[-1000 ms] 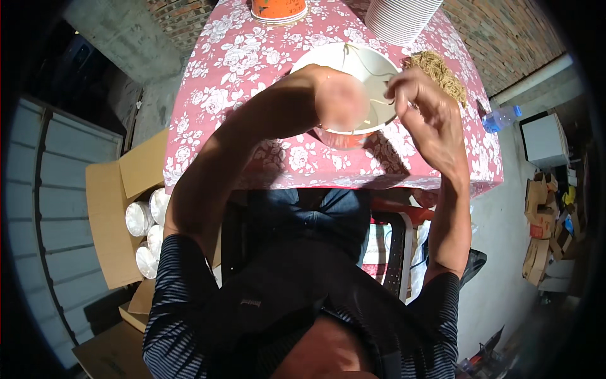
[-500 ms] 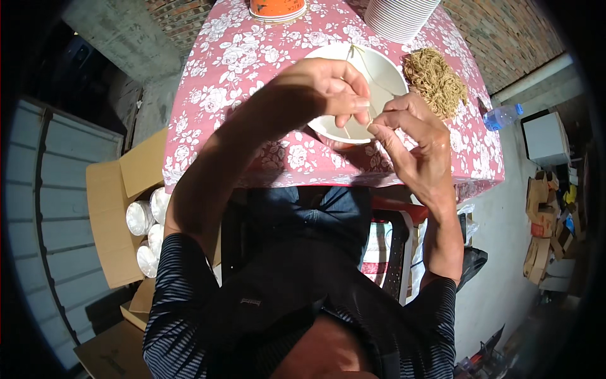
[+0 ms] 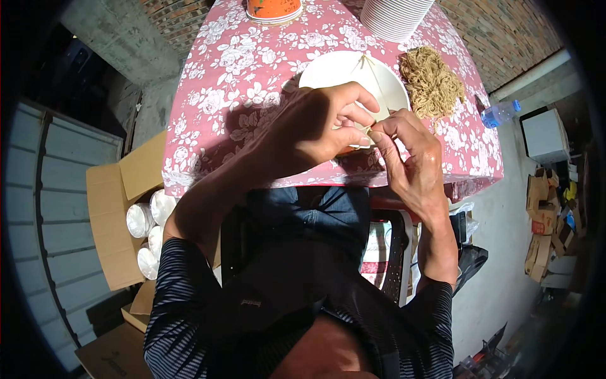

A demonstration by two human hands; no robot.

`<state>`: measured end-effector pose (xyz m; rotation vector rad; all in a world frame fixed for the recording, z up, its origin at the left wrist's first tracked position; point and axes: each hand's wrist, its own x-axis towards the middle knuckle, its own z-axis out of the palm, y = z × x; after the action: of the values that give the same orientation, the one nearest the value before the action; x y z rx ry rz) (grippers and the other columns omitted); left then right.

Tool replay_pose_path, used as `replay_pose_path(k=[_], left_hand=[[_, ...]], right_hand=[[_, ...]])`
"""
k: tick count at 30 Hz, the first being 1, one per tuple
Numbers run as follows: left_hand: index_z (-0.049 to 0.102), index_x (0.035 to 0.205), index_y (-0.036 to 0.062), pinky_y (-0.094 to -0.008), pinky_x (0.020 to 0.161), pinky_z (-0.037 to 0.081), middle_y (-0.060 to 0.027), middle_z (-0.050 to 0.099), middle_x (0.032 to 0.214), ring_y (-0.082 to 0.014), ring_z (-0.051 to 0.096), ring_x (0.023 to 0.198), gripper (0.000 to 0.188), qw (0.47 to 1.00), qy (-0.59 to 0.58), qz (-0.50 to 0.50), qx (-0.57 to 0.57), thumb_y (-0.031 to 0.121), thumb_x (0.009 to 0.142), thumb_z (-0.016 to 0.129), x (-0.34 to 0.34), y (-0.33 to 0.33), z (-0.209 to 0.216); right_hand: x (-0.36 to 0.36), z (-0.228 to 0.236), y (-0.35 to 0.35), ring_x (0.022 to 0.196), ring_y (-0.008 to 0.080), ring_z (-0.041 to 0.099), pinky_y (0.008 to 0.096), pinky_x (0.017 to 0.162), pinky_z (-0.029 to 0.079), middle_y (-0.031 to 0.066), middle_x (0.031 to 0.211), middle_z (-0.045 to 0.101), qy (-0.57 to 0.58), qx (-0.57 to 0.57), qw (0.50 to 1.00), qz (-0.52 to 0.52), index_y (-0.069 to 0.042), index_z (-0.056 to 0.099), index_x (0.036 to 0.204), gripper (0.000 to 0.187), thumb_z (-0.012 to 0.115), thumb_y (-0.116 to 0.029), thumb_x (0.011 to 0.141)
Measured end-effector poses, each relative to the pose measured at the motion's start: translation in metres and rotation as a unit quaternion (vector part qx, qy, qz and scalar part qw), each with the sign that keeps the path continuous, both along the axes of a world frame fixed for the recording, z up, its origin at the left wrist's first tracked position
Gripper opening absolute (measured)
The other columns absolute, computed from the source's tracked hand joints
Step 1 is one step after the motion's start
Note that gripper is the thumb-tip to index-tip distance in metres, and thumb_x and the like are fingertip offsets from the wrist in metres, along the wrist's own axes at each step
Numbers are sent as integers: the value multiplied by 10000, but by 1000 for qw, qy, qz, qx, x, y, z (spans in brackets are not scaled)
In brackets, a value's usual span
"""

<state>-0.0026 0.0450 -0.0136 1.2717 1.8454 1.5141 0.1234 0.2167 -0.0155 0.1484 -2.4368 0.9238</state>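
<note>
A white paper bucket [image 3: 325, 68] stands near the table's front edge, its pale inside facing up. A thin tan string [image 3: 364, 60] is knotted at its far rim and stretches across the opening toward my hands. My right hand [image 3: 413, 148] pinches string between thumb and forefinger at the near rim. Close against those fingertips, my left hand [image 3: 331, 123] has its thumb and curled fingers drawn together at the string, over the near rim. My fingers hide the string's end and most of the near rim.
Right of the bucket lies a tangled heap of tan strings [image 3: 432, 82]. Behind stand a stack of white buckets [image 3: 394, 19] and an orange bucket [image 3: 274, 9]. A flowered pink cloth [image 3: 208, 101] covers the table. A water bottle [image 3: 500, 114] is beyond its right side.
My left hand has shifted slightly down and turned, with its fingers curling in toward the right hand. Both hands have come closer together at the near rim.
</note>
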Motion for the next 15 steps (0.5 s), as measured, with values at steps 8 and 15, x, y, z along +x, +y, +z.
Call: replay_pose_path(k=[8,15], left_hand=[[687,1050,-54,-307,782,565,-153,780,926,-170,744,879,189,998,43,30,-20,41,898,745,4,1,3],[702,1030,-30,-300,789,574,-120,773,925,-160,745,893,145,998,55,29,-9,62,924,744,1,-2,4]], right_hand=[[0,-1,0,726,332,614,410,667,481,151,798,611,18,49,998,23,13,622,944,61,682,15,937],[-1,1,7,720,216,603,354,685,492,123,855,643,-9,-69,998,5,23,646,1051,157,709,-89,962]])
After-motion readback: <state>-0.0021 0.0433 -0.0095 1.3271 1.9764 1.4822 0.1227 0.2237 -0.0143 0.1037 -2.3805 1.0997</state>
